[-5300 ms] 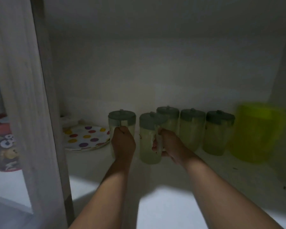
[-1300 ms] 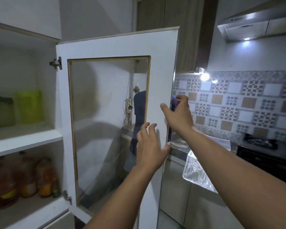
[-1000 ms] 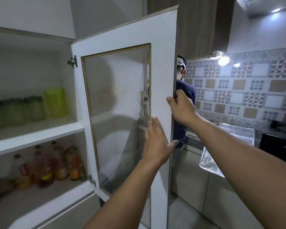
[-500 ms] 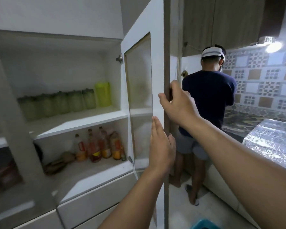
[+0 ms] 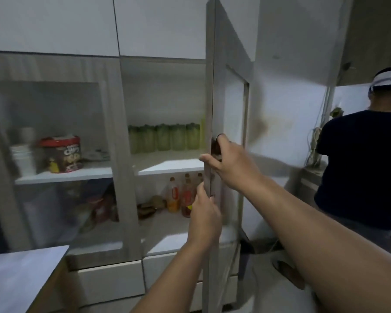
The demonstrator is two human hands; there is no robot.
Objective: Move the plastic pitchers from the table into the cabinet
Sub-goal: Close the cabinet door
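Right hand (image 5: 229, 164): mine, curled around door (image 5: 212, 109) edge, centre frame. Left hand (image 5: 204, 219): open, flat against same edge, lower, nearer me. Pitchers (image 5: 165, 137): shelved in a row inside cabinet (image 5: 127, 132), left of door, beyond both hands.

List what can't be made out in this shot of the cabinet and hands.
Head view only:
- Yellow-green pitcher: mostly hidden behind the door edge.
- Green-lidded pitchers: motion blur leaves their count unclear.
- Bottles on the lower shelf: labels too blurred to read; the left hand covers one.
- Right hand: fingertips wrap behind the door.
- Table: cut off by the frame edges.
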